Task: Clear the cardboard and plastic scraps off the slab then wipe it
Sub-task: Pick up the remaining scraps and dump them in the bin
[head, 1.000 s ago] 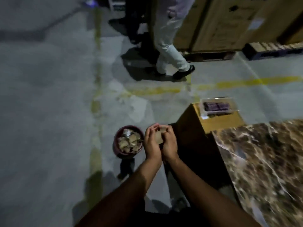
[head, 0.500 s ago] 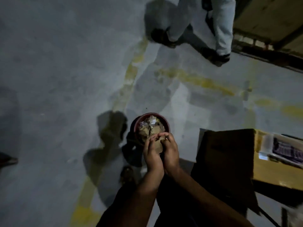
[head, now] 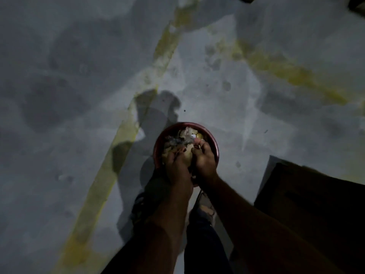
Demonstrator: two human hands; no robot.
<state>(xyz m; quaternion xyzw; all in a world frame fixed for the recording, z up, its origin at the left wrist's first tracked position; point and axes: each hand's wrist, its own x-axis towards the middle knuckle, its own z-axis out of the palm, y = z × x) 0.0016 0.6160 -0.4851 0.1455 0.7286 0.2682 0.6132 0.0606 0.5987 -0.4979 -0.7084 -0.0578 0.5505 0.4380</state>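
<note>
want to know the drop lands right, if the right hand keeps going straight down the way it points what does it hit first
Most likely the scraps already heaped in the red bin. The right hand sits over the bin's mouth beside the left hand, fingers down among the pile; depth is unclear in this dim view.

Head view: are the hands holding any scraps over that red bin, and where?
Both the left hand and right hand curl around crumpled cardboard scraps at the round red bin; exact grip unclear.
</note>
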